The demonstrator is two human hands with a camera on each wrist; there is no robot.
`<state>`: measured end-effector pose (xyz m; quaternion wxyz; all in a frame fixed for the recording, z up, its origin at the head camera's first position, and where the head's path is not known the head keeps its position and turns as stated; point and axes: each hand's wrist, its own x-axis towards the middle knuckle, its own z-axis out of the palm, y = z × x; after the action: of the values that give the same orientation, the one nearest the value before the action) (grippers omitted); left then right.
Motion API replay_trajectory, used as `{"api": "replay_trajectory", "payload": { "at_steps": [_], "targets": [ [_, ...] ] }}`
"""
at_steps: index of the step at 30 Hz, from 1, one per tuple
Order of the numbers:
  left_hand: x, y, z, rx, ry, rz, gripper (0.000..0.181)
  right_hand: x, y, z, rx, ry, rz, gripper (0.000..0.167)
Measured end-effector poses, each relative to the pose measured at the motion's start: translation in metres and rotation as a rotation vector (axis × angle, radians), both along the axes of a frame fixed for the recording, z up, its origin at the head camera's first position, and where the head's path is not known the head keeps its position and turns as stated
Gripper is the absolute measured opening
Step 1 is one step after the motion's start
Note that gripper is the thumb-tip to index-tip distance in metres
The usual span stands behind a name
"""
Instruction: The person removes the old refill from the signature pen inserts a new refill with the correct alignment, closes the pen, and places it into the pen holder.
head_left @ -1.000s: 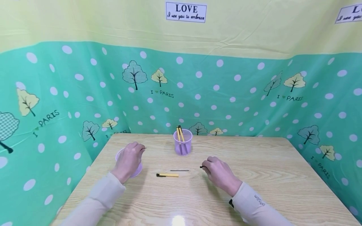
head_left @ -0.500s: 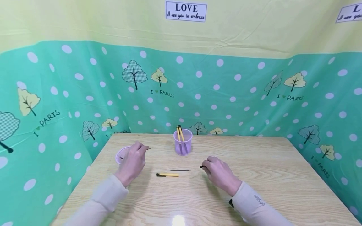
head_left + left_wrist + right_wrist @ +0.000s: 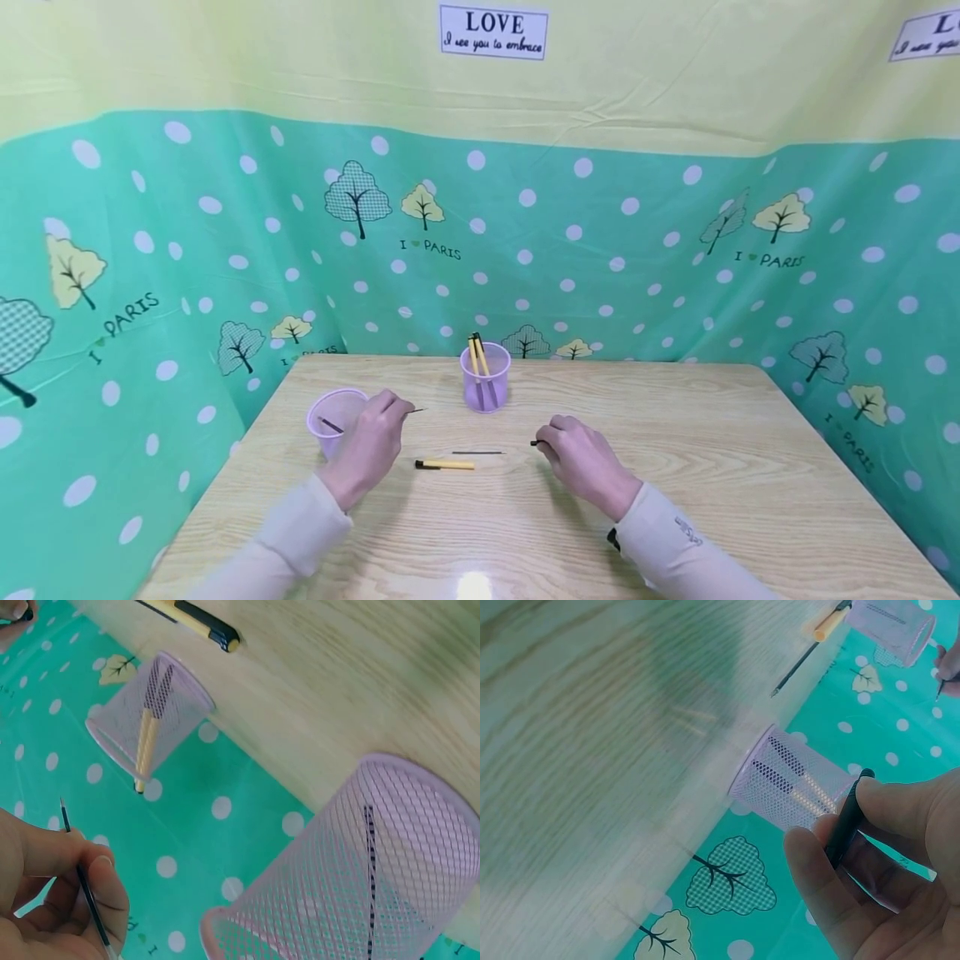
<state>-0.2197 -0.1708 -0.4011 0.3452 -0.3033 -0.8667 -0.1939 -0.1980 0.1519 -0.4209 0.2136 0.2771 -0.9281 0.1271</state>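
Head view, left of centre: here is the left hand (image 3: 367, 446), thumb and fingers pinching a thin black refill (image 3: 88, 900), its fine tip poking out to the right. Over at right of centre, the right hand (image 3: 585, 462) has a small black piece (image 3: 845, 829) gripped between thumb and fingers. Now the containers! Just behind the left hand, partly covered by it, stands the nearer purple mesh cup (image 3: 427, 847), and inside lies one slim dark stick (image 3: 330, 425), slanting against the wall; whether the hand touches the cup, I can't tell. On to the middle of the frame, toward the table's back edge: the farther purple mesh cup (image 3: 501, 385), upright, with two yellow pens (image 3: 477, 358) leaning upper-left, black ends up above the rim. Between the hands, on the wooden table (image 3: 690, 467), a yellow pen (image 3: 453, 466) lies black end left, and just above it in the frame a second refill (image 3: 477, 452). Behind everything hangs green dotted cloth (image 3: 630, 242).
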Motion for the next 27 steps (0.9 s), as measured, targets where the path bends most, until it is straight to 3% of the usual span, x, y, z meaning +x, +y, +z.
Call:
{"api": "replay_trajectory", "payload": {
  "at_steps": [13,21,27],
  "targets": [
    [0.005,0.014,-0.013,-0.006,-0.028,-0.027,0.018,0.0,0.0,-0.003,0.01,0.011,0.001,0.006],
    [0.012,0.024,-0.017,0.017,-0.108,-0.035,0.018,0.0,0.0,-0.003,0.019,-0.003,-0.004,0.003],
    [0.014,0.03,-0.022,0.038,-0.122,-0.037,0.019,0.001,0.0,-0.004,0.015,0.003,-0.003,0.004]
  ]
}}
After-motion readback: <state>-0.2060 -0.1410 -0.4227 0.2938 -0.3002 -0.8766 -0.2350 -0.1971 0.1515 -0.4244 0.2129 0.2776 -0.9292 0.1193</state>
